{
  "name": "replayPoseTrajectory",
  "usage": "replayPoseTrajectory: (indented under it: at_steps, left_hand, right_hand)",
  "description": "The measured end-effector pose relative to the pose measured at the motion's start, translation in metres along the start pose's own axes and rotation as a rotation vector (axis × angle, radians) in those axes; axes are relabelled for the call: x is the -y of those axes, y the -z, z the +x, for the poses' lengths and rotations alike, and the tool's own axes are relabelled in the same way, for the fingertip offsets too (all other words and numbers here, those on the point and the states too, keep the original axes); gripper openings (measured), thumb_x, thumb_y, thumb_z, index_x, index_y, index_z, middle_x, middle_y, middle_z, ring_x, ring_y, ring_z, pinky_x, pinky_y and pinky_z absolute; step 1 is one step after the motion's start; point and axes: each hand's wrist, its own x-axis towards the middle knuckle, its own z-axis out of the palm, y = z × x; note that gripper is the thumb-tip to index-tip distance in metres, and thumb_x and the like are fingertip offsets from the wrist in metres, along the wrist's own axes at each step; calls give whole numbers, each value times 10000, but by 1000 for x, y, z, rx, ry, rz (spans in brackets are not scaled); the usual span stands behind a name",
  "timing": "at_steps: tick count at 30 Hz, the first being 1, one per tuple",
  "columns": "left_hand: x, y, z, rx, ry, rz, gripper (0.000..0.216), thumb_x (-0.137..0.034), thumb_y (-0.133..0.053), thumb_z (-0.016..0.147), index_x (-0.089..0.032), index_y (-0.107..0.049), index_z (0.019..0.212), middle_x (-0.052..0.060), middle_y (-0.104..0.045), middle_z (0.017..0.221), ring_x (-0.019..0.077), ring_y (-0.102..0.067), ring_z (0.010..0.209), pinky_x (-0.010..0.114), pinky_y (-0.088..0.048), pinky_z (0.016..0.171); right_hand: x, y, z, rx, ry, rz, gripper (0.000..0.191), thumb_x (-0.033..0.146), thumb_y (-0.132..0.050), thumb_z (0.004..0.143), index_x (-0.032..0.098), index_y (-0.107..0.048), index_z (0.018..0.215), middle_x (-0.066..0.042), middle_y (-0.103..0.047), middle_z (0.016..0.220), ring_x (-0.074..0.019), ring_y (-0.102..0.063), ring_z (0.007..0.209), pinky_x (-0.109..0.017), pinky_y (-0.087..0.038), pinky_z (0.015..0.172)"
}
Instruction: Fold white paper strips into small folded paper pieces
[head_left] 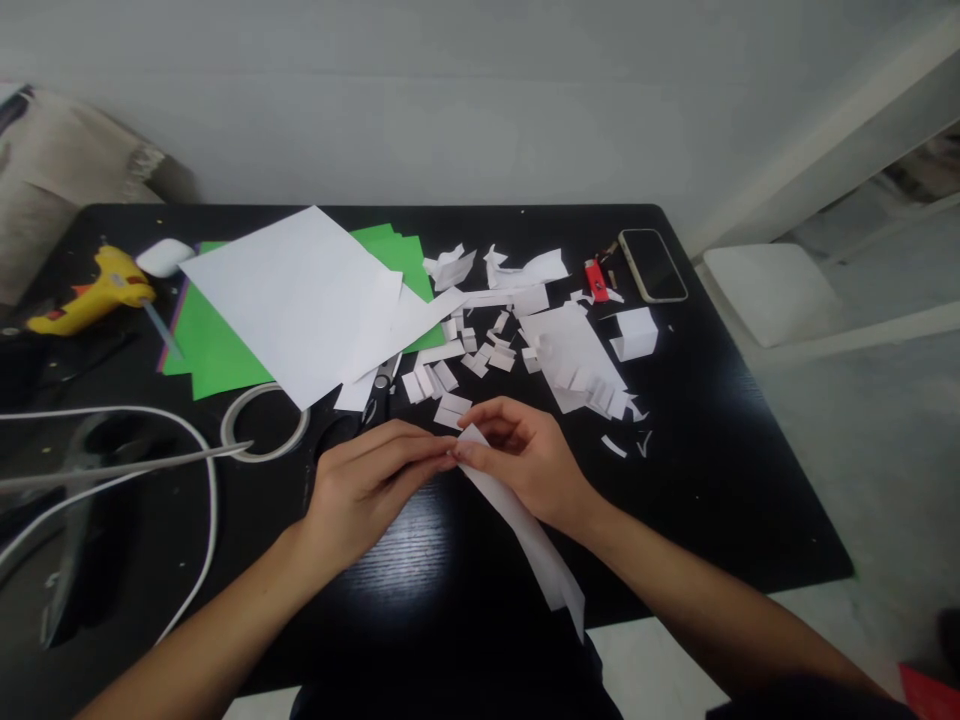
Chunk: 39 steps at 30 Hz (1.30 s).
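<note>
A long white paper strip (521,525) hangs from my right hand (536,460), whose thumb and fingers are closed on its upper end. Its lower end reaches down past the front of the table, where it looks folded or doubled. My left hand (371,475) meets the right one at the strip's top corner, with its fingertips pinched together there. What exactly lies between the left fingertips is too small to make out. Just beyond my hands lie several small folded white paper pieces (427,383). Black-handled scissors (384,382) lie beyond my left hand, partly hidden.
White sheets (300,300) lie over green sheets (225,345) at the left back. Near them are a yellow glue gun (112,292), a tape roll (229,425) and a white cable (212,500). Rightward are paper scraps (532,270), a red lighter (596,281) and a phone (652,265).
</note>
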Motion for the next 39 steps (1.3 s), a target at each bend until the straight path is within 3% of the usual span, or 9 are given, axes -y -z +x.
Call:
replayPoseTrajectory:
  at_steps: [23,28,39]
  left_hand:
    - [5,4,2,52,24,42,213,-186,-768,893,-198,-728,1102,56,-745,965,164,-709,820,274,-602,668]
    - [2,5,3,69,62,67,55,-131,-682,929,-183,-674,944,24,-685,854,137,-646,746,257,-542,635]
    - [-2,-1,2,153,194,41,115,-137,-584,943,-175,-599,835,-15,-565,724,110,-536,624,230,-429,563]
  right_hand:
    - [0,-2,0,-45,4,-33,313,330,-898,724,214,-733,963,9,-742,776,-147,-691,683,-282,-557,652]
    - [0,-1,0,-56,6,-38,294,311,-904,716,218,-736,940,14,-739,778,-135,-675,674,-274,-548,654]
    - [-3,-4,-3,-50,-5,-56,298,304,-899,726,211,-738,959,11,-731,778,-141,-669,698,-277,-527,672]
